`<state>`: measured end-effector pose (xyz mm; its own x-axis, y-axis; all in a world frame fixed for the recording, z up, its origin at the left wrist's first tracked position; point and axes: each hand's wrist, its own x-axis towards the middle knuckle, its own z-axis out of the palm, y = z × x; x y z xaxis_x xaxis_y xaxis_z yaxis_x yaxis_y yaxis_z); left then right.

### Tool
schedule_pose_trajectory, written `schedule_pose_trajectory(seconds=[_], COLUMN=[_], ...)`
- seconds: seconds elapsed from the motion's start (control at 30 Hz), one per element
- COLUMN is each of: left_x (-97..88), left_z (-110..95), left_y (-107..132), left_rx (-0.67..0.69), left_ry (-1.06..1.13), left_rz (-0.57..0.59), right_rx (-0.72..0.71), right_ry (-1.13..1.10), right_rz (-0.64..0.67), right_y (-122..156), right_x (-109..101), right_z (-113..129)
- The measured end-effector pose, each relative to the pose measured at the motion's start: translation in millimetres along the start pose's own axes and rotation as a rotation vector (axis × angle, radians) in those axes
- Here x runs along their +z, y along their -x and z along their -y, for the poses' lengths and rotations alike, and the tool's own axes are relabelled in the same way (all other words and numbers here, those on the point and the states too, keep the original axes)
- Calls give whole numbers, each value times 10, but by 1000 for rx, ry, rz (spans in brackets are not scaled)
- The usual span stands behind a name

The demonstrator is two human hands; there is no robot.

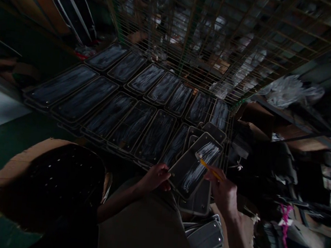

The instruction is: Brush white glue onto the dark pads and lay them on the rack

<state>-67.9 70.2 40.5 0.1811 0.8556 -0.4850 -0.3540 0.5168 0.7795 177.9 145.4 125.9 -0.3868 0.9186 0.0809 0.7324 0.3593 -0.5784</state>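
My left hand (158, 176) pinches the near left corner of a dark rectangular panel (188, 177) with rounded corners and a pale edge. White wet-looking streaks run along the panel's face. In my right hand (224, 190) is a brush with a yellow handle (215, 173); its pale tip touches the streaked surface. Several similar panels lie beneath and behind the held one, among them a bare dark panel (214, 131). Rows of panels with whitish smears, such as this smeared panel (155, 134), cover the surface beyond my hands.
A wire mesh fence (188, 36) rises behind the rows, with plastic-wrapped goods beyond it. At lower left stands a round dark container (66, 177) with cardboard around it. More panels (205, 237) are piled near my lap. Cartons and a clear plastic bag (291, 91) fill the right side.
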Motion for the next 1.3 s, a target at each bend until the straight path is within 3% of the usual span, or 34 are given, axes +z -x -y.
schedule_pose_trajectory(seconds=[0.17,0.33,0.43,0.53,0.67,0.77,0.9,1.03,1.23,1.3], left_x=[-15,-18,-12,-12,-25,-37,-44,-44,-49,-45], left_z=[-48,-80,-97,-88,-36,5,30,28,1,-9], left_y=[37,49,44,27,-8,-33,-52,-55,-36,-26], left_rx=[14,-2,-14,-17,-16,-21,-36,-15,-24,-22], left_ry=[2,-35,-64,-63,-54,-56,-41,-28,-39,-30], left_rz=[0,-1,-17,-29,-31,-41,-39,-32,-38,-37], right_rx=[65,170,216,224,206,139,79,18,67,78], right_ry=[-228,-429,-531,-539,-414,-262,-81,-32,-295,-379], right_rz=[249,264,171,-33,-309,-382,-329,-169,131,177], right_y=[466,391,110,-196,-507,-672,-798,-681,-217,-169], right_x=[-32,-18,28,49,12,-3,66,121,-58,-165], right_z=[503,563,331,20,-264,-353,-416,-358,-13,37])
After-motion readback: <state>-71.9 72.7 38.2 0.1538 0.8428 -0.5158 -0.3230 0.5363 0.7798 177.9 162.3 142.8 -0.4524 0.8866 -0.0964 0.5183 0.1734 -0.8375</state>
